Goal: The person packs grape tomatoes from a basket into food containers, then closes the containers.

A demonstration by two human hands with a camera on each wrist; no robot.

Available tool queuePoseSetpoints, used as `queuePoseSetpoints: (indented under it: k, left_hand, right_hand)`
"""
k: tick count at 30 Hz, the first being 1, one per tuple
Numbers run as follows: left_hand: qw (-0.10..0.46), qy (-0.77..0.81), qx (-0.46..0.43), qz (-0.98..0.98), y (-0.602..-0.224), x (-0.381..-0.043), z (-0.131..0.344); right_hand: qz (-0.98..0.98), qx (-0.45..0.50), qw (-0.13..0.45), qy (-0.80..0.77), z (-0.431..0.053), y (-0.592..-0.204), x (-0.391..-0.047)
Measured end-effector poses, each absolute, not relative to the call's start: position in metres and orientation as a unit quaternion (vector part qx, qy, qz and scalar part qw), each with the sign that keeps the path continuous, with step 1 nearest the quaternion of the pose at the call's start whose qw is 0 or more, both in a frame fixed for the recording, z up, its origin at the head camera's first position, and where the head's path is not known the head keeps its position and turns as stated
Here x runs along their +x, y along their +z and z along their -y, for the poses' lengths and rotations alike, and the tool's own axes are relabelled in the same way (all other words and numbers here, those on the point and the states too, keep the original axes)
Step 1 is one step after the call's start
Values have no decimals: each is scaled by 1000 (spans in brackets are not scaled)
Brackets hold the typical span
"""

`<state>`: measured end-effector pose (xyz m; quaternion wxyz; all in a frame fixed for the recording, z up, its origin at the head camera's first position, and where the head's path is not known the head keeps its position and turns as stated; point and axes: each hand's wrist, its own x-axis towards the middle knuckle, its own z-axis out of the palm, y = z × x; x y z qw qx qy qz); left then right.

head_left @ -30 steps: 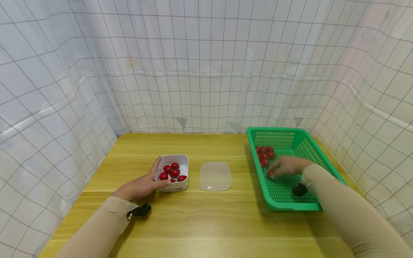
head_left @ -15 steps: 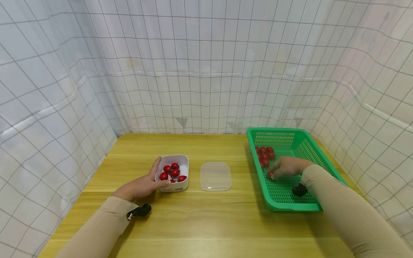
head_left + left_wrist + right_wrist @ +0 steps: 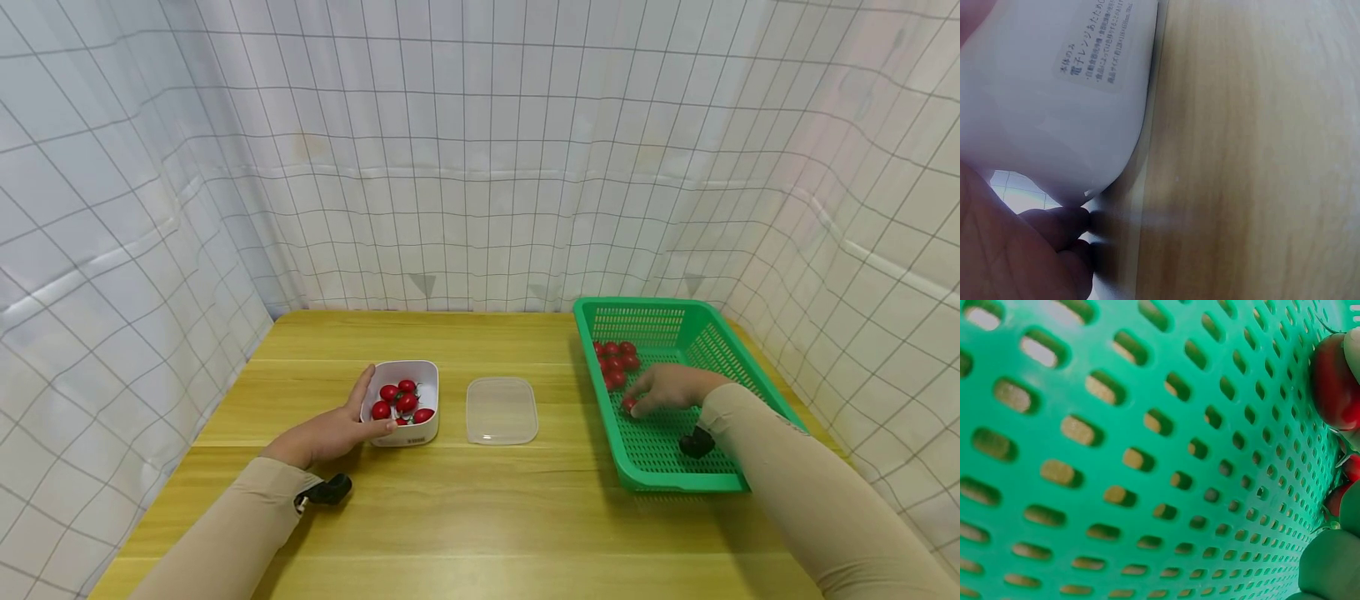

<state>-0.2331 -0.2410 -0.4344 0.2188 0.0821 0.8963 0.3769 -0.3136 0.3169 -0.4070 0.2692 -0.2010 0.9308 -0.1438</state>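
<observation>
On the left of the table my left hand (image 3: 330,429) holds a small white square container (image 3: 424,432), thumb over its front rim and fingers along its left side. Several red cherry tomatoes (image 3: 406,403) lie inside it. The left wrist view shows the container's wall with a printed label (image 3: 1094,50) close above the wood. Down inside a green basket (image 3: 678,481), my right hand (image 3: 670,386) pinches one cherry tomato (image 3: 1336,381) between thumb and fingers. More cherry tomatoes (image 3: 615,363) are grouped along the basket's left wall, beyond that hand.
Between container and basket, a translucent square lid (image 3: 502,410) lies flat on the wooden table (image 3: 480,517). White curtains (image 3: 480,167) with a grid pattern enclose the back and both sides. The basket has a raised, slotted rim and floor.
</observation>
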Motion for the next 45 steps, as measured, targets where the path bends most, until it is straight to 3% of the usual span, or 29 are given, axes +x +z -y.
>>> queuePoseSetpoints:
  k: [23, 29, 36, 45]
  left_hand:
    - [215, 374, 89, -898, -437, -231, 242]
    - [213, 368, 87, -901, -434, -232, 241]
    - [210, 368, 89, -901, -433, -232, 240]
    - [207, 364, 90, -903, -436, -234, 243]
  right_hand:
    - [-928, -234, 264, -117, -316, -400, -313]
    - [-931, -245, 245, -112, -310, -371, -310]
    - [-941, -260, 178, -121, -292, -321, -317]
    - [-930, -310, 146, -131, -198, -275, -323]
